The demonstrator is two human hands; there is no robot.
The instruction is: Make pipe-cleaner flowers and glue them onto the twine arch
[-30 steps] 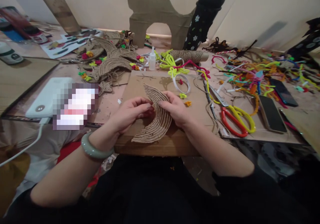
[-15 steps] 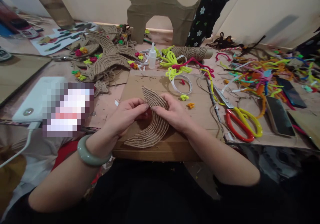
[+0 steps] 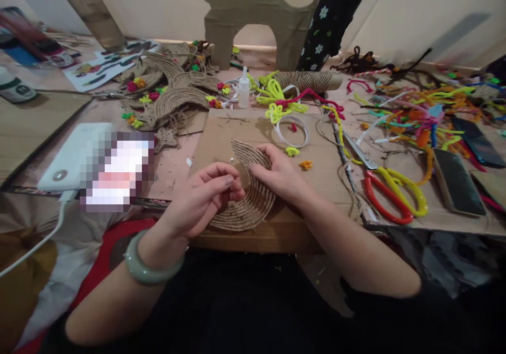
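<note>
A crescent of coiled jute twine leans over the brown cardboard sheet in front of me. My right hand grips its right outer edge, thumb on the near face and fingers behind. Just left of the crescent's inner curve is my left hand, with thumb and index finger pinched together. Anything between those fingertips is hidden or too small to name. On the cardboard lie a yellow flower, an orange flower and a roll of white tape.
Red-and-yellow scissors lie at right, with two dark phones beyond. Behind the cardboard stand a small dropper bottle and a twine roll. Finished twine crescents pile at back left, near a white power bank.
My left hand has come off the crescent's inner edge and moved down and slightly left, still pinched. My right hand keeps its hold. The whole view has shifted slightly.
</note>
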